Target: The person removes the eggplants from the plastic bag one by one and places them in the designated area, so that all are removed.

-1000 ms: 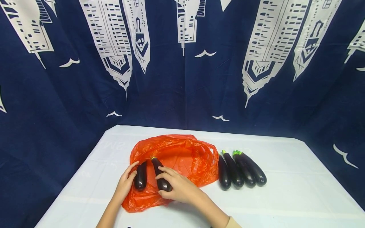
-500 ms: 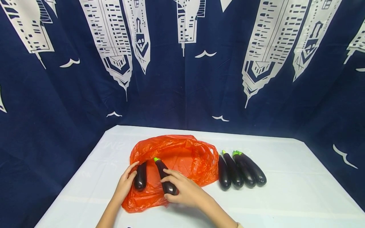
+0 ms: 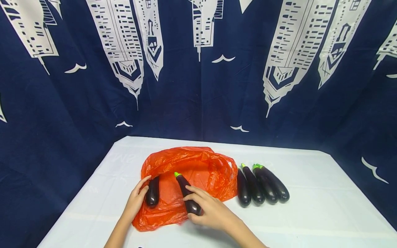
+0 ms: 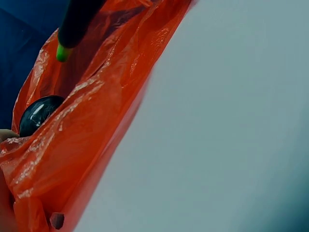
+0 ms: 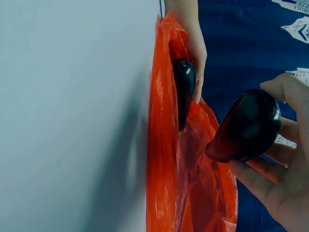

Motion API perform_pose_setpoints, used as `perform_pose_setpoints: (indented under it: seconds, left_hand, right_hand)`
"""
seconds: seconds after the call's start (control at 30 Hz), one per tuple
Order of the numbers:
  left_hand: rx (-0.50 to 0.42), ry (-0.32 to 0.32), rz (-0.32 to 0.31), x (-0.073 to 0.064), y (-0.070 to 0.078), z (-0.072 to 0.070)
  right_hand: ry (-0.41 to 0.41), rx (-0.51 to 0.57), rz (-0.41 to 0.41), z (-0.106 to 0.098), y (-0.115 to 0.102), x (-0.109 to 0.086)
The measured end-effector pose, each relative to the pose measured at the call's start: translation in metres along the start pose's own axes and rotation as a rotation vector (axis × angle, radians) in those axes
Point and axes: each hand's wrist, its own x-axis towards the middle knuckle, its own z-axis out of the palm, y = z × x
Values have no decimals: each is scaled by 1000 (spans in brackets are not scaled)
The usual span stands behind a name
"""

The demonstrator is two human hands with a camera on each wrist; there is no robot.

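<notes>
From where I sit, the head view shows me a red bag (image 3: pixel 198 177) lying open. The right hand (image 3: pixel 212 209) grips an eggplant (image 3: pixel 183 184) near its fat end, over the front of the bag; I guess the fat end is easier to hold. The left hand (image 3: pixel 135 199) touches the left edge of the bag, its fingers quite straight, maybe to hold the plastic up, but I can't tell if it pinches. A second eggplant (image 3: pixel 152 194) lies at the left of the bag's mouth, next to that hand. Just right of the bag, four more eggplants (image 3: pixel 255 186) lie side by side, perhaps so they don't roll. The table (image 3: pixel 319 213) under the bag is white, and behind it hangs a dark blue cloth (image 3: pixel 201 96) with white buildings (image 3: pixel 282 38) upside down. In the left wrist view, I see a green tip pointing down over the bag, and a shiny round end inside it. In the right wrist view, I see thumb and fingers curled around the held eggplant, and a soft shadow on the table beside the bag.
</notes>
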Motion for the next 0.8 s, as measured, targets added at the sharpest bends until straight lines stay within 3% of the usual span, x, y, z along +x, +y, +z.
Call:
perform_pose_setpoints:
  seconds: [0.8]
  left_hand:
    - [-2,-6,-5,-1,1,0]
  right_hand:
    - [159,-113,-59,-8,21,-41]
